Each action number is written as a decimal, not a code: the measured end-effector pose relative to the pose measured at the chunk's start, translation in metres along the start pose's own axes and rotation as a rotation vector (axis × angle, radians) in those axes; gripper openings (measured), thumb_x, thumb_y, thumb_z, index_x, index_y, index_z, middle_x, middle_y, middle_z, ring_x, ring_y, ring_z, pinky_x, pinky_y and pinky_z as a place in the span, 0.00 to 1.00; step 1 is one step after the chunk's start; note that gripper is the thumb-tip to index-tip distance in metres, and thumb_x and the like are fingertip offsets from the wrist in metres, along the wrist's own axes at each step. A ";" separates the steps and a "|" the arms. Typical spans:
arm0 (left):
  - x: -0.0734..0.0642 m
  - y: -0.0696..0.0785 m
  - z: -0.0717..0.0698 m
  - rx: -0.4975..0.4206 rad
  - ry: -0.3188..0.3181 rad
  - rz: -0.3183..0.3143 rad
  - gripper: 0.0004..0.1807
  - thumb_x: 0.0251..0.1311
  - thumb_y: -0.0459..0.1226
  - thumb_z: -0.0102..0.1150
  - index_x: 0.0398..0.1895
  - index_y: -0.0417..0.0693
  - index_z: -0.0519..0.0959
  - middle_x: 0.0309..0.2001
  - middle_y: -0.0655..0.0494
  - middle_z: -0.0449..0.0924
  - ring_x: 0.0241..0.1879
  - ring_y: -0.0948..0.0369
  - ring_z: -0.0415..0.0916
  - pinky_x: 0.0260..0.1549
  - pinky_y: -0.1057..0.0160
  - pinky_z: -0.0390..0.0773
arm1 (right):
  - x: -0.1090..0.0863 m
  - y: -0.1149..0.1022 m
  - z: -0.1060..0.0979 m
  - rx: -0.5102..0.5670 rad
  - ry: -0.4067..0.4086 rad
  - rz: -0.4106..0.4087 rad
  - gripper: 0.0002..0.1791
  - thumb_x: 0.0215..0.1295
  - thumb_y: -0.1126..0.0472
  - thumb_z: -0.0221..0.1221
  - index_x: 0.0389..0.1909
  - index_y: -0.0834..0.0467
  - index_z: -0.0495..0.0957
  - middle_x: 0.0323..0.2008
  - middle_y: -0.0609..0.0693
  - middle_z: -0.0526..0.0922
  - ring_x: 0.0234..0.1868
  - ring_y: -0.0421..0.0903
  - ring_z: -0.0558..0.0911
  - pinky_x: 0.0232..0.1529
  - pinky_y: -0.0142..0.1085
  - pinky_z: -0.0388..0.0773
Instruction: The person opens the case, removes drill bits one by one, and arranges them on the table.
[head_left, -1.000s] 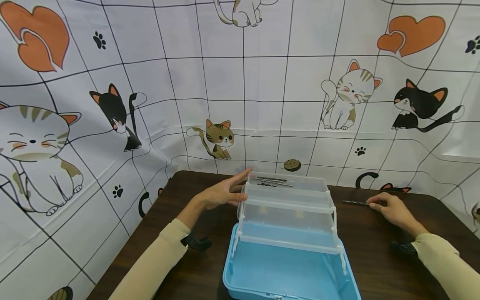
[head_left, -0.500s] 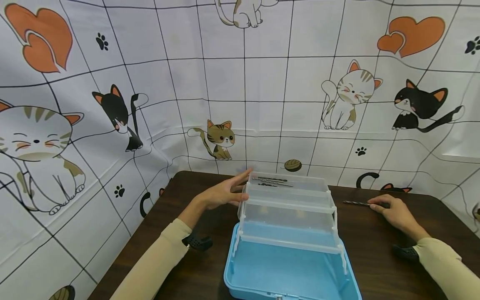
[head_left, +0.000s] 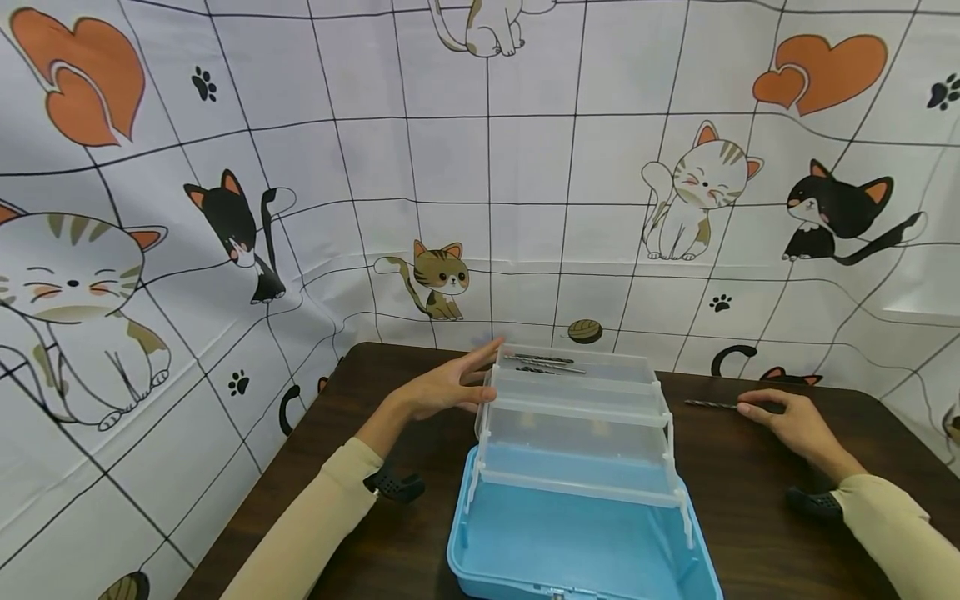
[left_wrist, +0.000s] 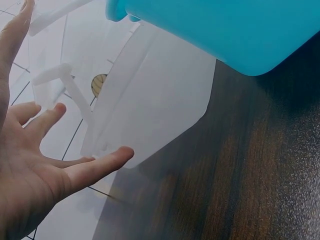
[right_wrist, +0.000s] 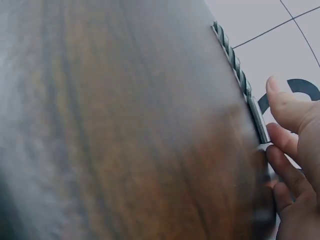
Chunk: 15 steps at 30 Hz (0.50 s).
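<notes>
A blue toolbox stands with its clear tiered trays raised. Several drill bits lie in the rear tray. At the tray's left side, my left hand has its fingers spread, with fingertips right at the plastic; the left wrist view shows the extended fingers beside the clear wall. A single metal drill bit lies on the table right of the box. Beside its shank end is my right hand. In the right wrist view, the thumb stands apart from this bit, and a fingertip meets the shank end.
The dark wooden table extends on both sides of the toolbox. A white sheet printed with cats and grid lines hangs behind and to the left. Black bands are worn at both wrists.
The right hand's fingers have straightened and eased slightly back from the drill bit, which lies in nearly the same place. The left hand and toolbox have stayed put.
</notes>
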<state>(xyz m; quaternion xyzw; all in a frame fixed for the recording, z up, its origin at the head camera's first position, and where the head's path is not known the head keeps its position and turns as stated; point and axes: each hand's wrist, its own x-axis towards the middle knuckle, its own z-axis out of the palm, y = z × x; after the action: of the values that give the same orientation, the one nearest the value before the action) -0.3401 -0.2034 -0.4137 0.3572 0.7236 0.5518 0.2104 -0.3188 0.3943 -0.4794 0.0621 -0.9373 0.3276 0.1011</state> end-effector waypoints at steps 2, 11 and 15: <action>0.001 0.000 0.000 -0.002 -0.002 0.000 0.57 0.53 0.66 0.69 0.81 0.82 0.43 0.81 0.65 0.38 0.78 0.49 0.43 0.56 0.43 0.76 | 0.000 0.000 -0.002 -0.013 -0.009 0.001 0.32 0.74 0.42 0.60 0.59 0.69 0.79 0.62 0.77 0.69 0.63 0.78 0.64 0.55 0.73 0.61; 0.001 -0.001 0.000 0.004 -0.008 0.001 0.57 0.54 0.66 0.69 0.81 0.81 0.43 0.81 0.64 0.39 0.76 0.47 0.50 0.55 0.45 0.77 | 0.004 -0.035 -0.010 -0.053 -0.019 -0.068 0.32 0.75 0.42 0.59 0.61 0.67 0.77 0.60 0.73 0.73 0.60 0.75 0.69 0.52 0.72 0.65; 0.000 -0.001 -0.001 0.002 -0.006 0.009 0.57 0.56 0.65 0.69 0.82 0.79 0.42 0.81 0.64 0.38 0.76 0.46 0.51 0.56 0.44 0.76 | 0.012 -0.073 -0.015 -0.041 -0.040 -0.126 0.30 0.76 0.43 0.58 0.62 0.65 0.78 0.59 0.69 0.76 0.58 0.71 0.74 0.50 0.68 0.71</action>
<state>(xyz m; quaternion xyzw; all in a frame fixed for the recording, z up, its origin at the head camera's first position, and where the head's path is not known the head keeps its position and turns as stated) -0.3406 -0.2039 -0.4146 0.3622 0.7218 0.5511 0.2099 -0.3144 0.3461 -0.4211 0.1255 -0.9400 0.2999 0.1038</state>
